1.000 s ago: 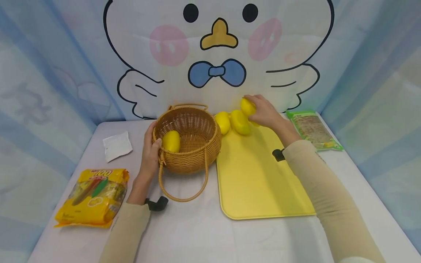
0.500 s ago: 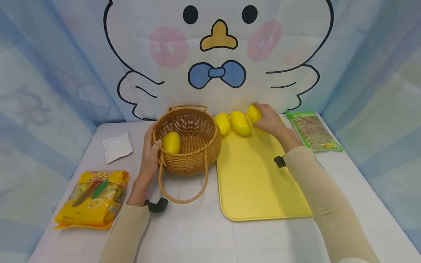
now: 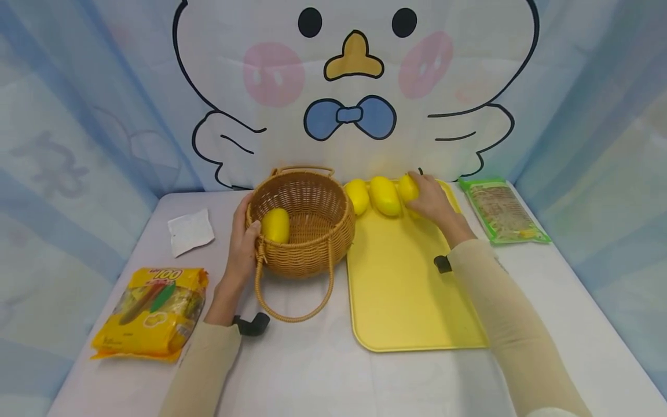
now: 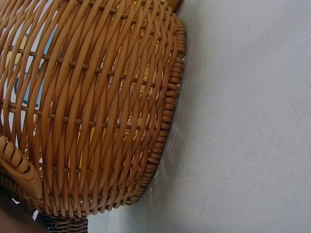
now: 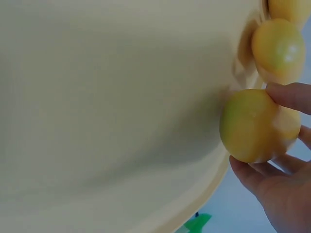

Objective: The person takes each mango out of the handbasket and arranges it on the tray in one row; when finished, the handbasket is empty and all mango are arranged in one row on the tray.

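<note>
gripping a mango (image 3: 408, 188) in the fingers of the right hand (image 3: 431, 200), at the far end of the yellow tray (image 3: 406, 284), just right of two more mangoes (image 3: 385, 196). holding the left side of the basket (image 3: 304, 260) with the fingers of the left hand (image 3: 242, 246), with another mango (image 3: 275, 226) inside. with a yellow bag (image 3: 153, 313) left on the desk (image 3: 417, 382), a green packet (image 3: 502, 213) far right.
</note>
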Motion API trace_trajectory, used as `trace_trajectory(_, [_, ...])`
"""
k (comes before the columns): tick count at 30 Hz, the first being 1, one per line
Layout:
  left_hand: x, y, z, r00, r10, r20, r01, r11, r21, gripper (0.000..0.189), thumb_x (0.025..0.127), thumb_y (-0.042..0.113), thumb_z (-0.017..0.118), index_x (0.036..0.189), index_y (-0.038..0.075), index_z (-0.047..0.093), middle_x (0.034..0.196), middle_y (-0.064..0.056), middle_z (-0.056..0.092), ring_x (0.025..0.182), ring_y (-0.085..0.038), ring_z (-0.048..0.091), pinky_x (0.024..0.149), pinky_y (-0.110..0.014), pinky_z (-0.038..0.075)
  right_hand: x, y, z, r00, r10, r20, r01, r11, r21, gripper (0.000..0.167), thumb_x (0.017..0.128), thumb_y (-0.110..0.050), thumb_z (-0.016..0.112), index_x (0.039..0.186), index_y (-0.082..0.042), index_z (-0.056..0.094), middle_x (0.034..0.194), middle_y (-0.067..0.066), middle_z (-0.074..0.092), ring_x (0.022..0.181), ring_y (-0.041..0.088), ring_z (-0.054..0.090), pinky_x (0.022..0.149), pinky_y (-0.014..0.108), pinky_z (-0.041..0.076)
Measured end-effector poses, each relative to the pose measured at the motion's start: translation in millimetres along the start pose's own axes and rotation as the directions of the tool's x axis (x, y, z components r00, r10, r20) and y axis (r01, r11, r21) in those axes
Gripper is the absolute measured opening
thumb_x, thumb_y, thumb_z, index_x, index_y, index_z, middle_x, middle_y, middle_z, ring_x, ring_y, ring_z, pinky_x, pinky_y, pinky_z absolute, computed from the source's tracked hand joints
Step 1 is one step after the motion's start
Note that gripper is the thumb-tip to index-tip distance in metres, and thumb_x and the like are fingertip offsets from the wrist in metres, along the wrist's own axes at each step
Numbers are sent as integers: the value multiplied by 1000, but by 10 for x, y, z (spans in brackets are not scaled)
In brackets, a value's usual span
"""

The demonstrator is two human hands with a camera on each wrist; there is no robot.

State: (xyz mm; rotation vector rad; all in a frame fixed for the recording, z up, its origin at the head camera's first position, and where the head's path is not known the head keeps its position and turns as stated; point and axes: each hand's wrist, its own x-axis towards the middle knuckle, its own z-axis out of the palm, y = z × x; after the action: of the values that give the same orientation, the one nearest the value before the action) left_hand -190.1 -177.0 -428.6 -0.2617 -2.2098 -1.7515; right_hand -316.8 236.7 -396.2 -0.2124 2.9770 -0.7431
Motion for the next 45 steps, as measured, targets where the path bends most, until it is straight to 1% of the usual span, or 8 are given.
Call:
trace_trajectory(8, [-68, 317, 8, 999, -28, 29, 29, 999, -13, 62, 99, 14, 36, 159, 10, 20, 165, -10, 19, 152, -28, 20, 124, -52, 17, 19, 122, 109, 999, 32, -5, -32, 999, 17, 73, 92, -22, 59, 156, -4, 29, 158, 26, 30, 145, 46, 26, 121, 58, 20])
trace_trajectory(12, [-88, 423, 3, 999, -29, 31, 28, 1000, 8, 61, 100, 14, 35, 158, 8, 20, 165, -11, 19, 152, -28, 20, 124, -50, 18, 31, 149, 134, 998, 58, -7, -57, 998, 36, 69, 96, -26, 52, 157, -6, 27, 159, 24, 29, 147, 44, 25, 122, 57, 18])
trace_trajectory(16, [-66, 364, -2, 999, -30, 31, 30, 1000, 4, 61, 100, 15, 35, 159, 11, 20, 165, -7, 19, 153, -26, 19, 125, -50, 17, 49, 169, 151, 997, 74, -9, -73, 996, 41, 67, 97, -27, 48, 158, -8, 26, 160, 23, 29, 147, 42, 24, 122, 56, 18])
trace_trajectory(22, [-1, 37, -1, 1000, 3, 13, -3, 1000, 9, 59, 101, 22, 36, 158, 27, 22, 164, 5, 21, 152, -18, 20, 125, -48, 17, 51, 172, 164, 998, 65, -13, -64, 996, 62, 66, 100, -27, 48, 158, -8, 24, 160, 23, 27, 148, 42, 23, 123, 56, 18])
trace_trajectory(27, [1, -24, -1, 1000, 14, 8, -14, 1000, 13, 57, 102, 23, 36, 157, 33, 23, 164, 9, 21, 152, -16, 20, 125, -48, 17, 36, 172, 166, 998, 58, -13, -57, 996, 64, 67, 101, -30, 48, 158, -8, 23, 161, 24, 24, 148, 43, 23, 122, 56, 18])
trace_trajectory(33, [-10, 17, 7, 1000, 9, 7, -9, 1000, 15, 58, 102, 21, 35, 158, 27, 22, 164, 5, 21, 152, -18, 20, 125, -48, 17, 16, 155, 126, 998, 56, -43, -54, 997, 47, 66, 101, -31, 48, 157, -8, 26, 161, 23, 25, 147, 43, 25, 122, 56, 19])
trace_trajectory(41, [-83, 379, 5, 999, -30, 29, 30, 999, 21, 60, 101, 15, 34, 159, 10, 19, 165, -8, 19, 153, -27, 19, 125, -50, 17, -20, 133, 44, 996, 60, -72, -57, 997, 44, 64, 100, -33, 50, 157, -13, 28, 162, 20, 23, 147, 42, 26, 121, 58, 21])
trace_trajectory(45, [-97, 424, 1, 999, -33, 35, 32, 999, 27, 61, 101, 14, 33, 159, 9, 18, 165, -10, 18, 153, -28, 19, 125, -51, 18, -47, 84, 4, 996, 21, -87, -17, 999, 42, 63, 100, -33, 51, 156, -13, 32, 161, 20, 26, 147, 41, 27, 121, 58, 22])
